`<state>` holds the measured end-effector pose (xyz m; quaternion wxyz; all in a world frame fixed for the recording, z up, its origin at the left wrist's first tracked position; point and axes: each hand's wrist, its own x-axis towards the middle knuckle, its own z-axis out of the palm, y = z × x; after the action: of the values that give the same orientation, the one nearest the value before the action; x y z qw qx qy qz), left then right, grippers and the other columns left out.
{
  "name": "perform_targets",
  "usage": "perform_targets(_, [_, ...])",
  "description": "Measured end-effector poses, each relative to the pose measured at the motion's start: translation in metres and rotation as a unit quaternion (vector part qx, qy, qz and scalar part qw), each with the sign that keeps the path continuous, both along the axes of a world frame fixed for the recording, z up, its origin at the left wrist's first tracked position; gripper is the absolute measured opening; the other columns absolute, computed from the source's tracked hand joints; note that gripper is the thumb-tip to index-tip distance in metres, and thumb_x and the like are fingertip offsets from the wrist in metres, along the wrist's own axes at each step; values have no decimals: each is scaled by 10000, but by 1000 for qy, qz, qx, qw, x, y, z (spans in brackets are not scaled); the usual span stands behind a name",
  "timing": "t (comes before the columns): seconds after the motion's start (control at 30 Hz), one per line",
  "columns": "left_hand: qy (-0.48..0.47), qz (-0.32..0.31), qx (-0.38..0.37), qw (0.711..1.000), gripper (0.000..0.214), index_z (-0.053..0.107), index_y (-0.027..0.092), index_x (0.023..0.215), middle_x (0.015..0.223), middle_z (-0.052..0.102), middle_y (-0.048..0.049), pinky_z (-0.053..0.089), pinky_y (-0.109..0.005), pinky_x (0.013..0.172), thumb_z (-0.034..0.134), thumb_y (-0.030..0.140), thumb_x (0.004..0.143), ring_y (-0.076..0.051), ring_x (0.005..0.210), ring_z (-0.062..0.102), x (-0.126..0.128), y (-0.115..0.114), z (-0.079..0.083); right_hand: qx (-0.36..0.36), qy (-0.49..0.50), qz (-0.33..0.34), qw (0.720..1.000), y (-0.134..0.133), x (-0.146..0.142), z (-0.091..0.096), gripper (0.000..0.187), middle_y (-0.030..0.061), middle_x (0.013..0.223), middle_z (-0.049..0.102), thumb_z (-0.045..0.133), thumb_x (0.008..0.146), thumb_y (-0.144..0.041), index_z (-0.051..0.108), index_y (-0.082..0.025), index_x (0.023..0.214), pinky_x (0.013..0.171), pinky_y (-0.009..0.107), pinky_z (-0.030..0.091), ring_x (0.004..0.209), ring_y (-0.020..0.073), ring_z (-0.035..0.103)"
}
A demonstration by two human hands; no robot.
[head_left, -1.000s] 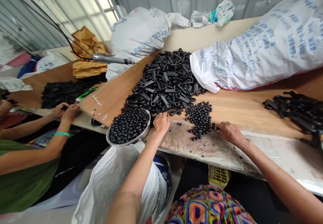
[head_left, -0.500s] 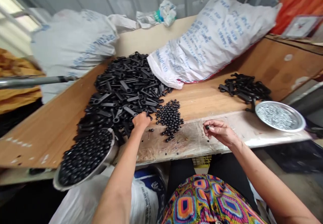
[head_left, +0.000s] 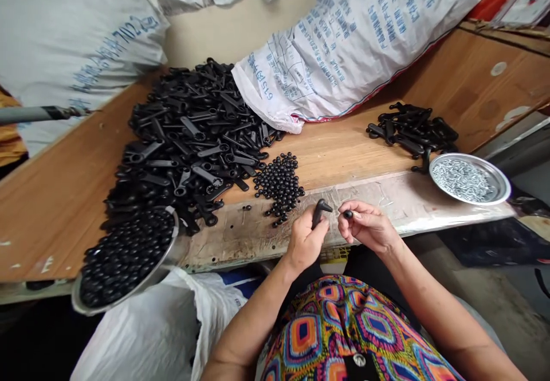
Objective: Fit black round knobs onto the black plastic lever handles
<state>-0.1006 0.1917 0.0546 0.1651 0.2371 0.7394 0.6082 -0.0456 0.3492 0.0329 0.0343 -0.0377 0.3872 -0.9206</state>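
Note:
My left hand [head_left: 306, 239] is closed round a black plastic handle piece [head_left: 320, 209], held upright over the table's front edge. My right hand [head_left: 368, 226] pinches a small black ball [head_left: 348, 214] between thumb and fingers, a short gap from the handle's tip. Just beyond both hands lies a loose cluster of black balls [head_left: 279, 187]. A big heap of black handle pieces [head_left: 189, 140] spreads to the left behind it. A metal bowl full of black balls [head_left: 124, 258] hangs over the table edge at the left.
A metal dish of small silvery parts [head_left: 469, 178] stands at the right edge, with a smaller pile of black pieces [head_left: 410, 132] behind it. Large white printed sacks [head_left: 356, 37] lie along the back. A white plastic bag [head_left: 150, 335] hangs below the wooden table [head_left: 348, 157].
My left hand left the heap and came back toward me holding a black handle piece. My right hand, with the ball, stayed near the front edge. The view swung right and down.

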Motion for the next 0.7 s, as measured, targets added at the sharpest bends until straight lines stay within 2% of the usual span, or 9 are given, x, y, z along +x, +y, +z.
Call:
perform_targets(0.13, [38, 6, -42, 998, 96, 548, 178, 837, 571, 470, 54, 355, -190, 494, 479, 208, 778, -64, 475, 415, 3, 0, -3, -9, -10, -24, 1000, -4, 2, -1, 172, 25, 690, 628, 605, 775, -245, 627, -209, 941, 458, 219, 466, 579, 131, 598])
perform_targets(0.2, [20, 6, -37, 999, 73, 542, 173, 802, 548, 465, 56, 346, -190, 482, 487, 208, 769, -62, 463, 405, 2, -2, -5, 2, -12, -36, 999, -6, 2, -2, 176, 22, 695, 629, 618, 763, -245, 634, -216, 935, 466, 222, 467, 587, 129, 597])
perform_targets(0.3, [-74, -4, 15, 997, 71, 525, 161, 763, 545, 480, 52, 317, -188, 435, 503, 227, 755, -49, 419, 389, 3, -2, -8, 45, -15, -62, 997, -9, 3, -4, 193, 24, 679, 627, 648, 734, -220, 650, -197, 926, 477, 213, 454, 586, 120, 584])
perform_targets(0.43, [-222, -9, 109, 969, 201, 527, 157, 898, 570, 506, 51, 250, -180, 359, 536, 266, 730, -45, 370, 385, 6, -2, -6, 124, 4, -113, 986, -14, 3, -4, 152, 14, 643, 610, 660, 721, -201, 661, -179, 871, 482, 211, 436, 563, 108, 553])
perform_targets(0.57, [-278, -11, 144, 950, 263, 539, 145, 891, 565, 521, 40, 233, -177, 335, 569, 344, 721, -51, 360, 404, 10, -1, 2, 259, 38, -166, 951, -18, 6, -1, 125, 1, 690, 613, 681, 701, -195, 646, -186, 821, 558, 229, 460, 603, 109, 562])
perform_targets(0.7, [-288, -14, 137, 948, 308, 551, 140, 915, 562, 525, 37, 226, -177, 333, 583, 368, 710, -47, 351, 398, 11, 1, 2, 412, 90, -206, 883, -16, 11, 6, 155, 13, 707, 629, 669, 717, -232, 659, -190, 865, 620, 255, 466, 645, 133, 576])
